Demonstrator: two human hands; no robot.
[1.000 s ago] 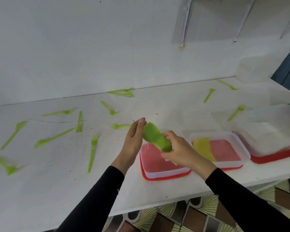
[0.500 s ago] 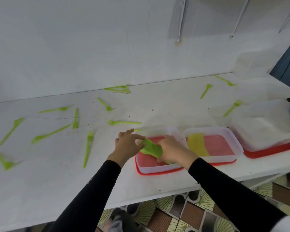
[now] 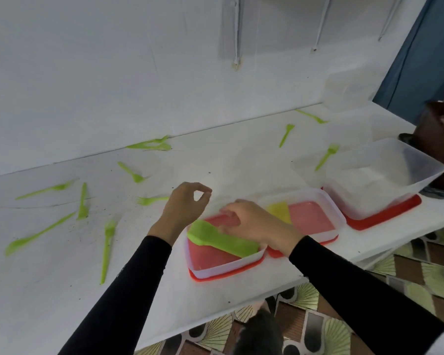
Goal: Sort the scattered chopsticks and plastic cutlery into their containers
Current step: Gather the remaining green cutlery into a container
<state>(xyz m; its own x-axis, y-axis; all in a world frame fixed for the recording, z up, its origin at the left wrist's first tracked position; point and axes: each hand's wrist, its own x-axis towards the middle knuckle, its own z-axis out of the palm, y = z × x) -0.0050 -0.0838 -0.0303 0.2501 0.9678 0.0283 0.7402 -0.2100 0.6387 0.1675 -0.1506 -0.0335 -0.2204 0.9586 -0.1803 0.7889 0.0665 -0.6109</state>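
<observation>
Inside nr tub (image 3: 226, 268): bright-grn cutlery stack (image 3: 222, 239)

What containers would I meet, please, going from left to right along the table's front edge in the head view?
First container with green bundle → second container with yellow piece → large clear tub.

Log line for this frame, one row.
green cutlery bundle: in nearest container | left hand: curled, empty | right hand: over bundle, grip unclear | forks: scattered on table
</observation>
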